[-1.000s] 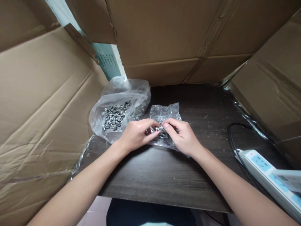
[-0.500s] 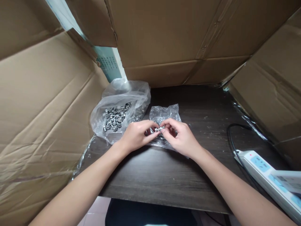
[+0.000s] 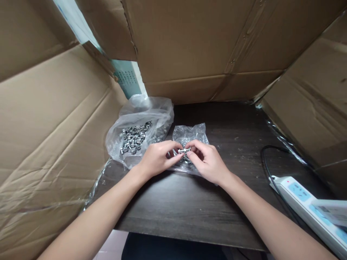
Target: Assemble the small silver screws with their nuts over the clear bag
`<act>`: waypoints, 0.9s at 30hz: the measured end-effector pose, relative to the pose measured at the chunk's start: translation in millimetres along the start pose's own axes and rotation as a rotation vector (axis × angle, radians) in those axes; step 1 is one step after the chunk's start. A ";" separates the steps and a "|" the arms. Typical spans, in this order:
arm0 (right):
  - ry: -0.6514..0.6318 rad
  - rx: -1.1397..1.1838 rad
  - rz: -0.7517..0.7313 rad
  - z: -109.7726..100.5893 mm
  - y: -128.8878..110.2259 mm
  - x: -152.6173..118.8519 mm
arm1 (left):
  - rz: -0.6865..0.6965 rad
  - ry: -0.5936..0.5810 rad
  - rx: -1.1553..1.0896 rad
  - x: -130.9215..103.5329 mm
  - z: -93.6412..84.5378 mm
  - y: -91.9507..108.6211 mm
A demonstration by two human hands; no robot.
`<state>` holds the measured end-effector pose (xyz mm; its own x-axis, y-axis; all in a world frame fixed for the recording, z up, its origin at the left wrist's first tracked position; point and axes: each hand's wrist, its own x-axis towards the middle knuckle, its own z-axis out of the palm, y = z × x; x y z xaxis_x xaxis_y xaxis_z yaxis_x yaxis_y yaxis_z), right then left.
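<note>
A small shiny metal bolt point(image 3: 184, 151) lies roughly level between the fingertips of both hands, above a clear plastic bag. My left hand point(image 3: 159, 155) pinches its left end between thumb and fingers. At the right end, the thumb and index finger of my right hand point(image 3: 207, 159) close on it; those fingertips partly cover that end. Below the hands, the small clear bag point(image 3: 189, 131) has metal parts in it, mostly hidden. To the left, a larger open plastic bag point(image 3: 112, 142) holds many loose metal bolts point(image 3: 132, 139).
Cardboard walls point(image 3: 189, 43) enclose the dark wooden table point(image 3: 184, 206) at the back and both sides. A white power strip point(image 3: 298, 198) with a black cable point(image 3: 263, 162) lies at the right. Printed paper point(image 3: 127, 77) shows through a gap at the back left.
The view has tilted slightly, so everything sits a little lower. My right fingers have shifted on the bolt's right end. Both hands stay over the small bag.
</note>
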<state>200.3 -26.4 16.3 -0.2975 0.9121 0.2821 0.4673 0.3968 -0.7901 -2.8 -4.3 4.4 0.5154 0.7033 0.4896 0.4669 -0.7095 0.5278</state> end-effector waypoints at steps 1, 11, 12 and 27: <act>0.000 0.005 -0.008 0.0 0.2 -0.1 | 0.004 -0.001 0.003 -0.2 0.1 0.0; 0.052 -0.021 -0.083 0.3 -0.8 -1.4 | 0.018 0.006 0.018 -0.4 -0.2 1.3; 0.048 -0.026 -0.080 0.4 -0.6 -1.2 | 0.019 0.006 0.019 -0.5 -0.2 1.2; -0.031 -0.057 -0.016 1.2 1.2 0.5 | 0.024 -0.008 0.018 -0.4 -1.7 2.7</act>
<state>199.7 -25.6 14.9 -0.3308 0.9023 0.2764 0.5086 0.4172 -0.7532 -3.0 -6.4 6.8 0.5322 0.6860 0.4963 0.4670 -0.7267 0.5037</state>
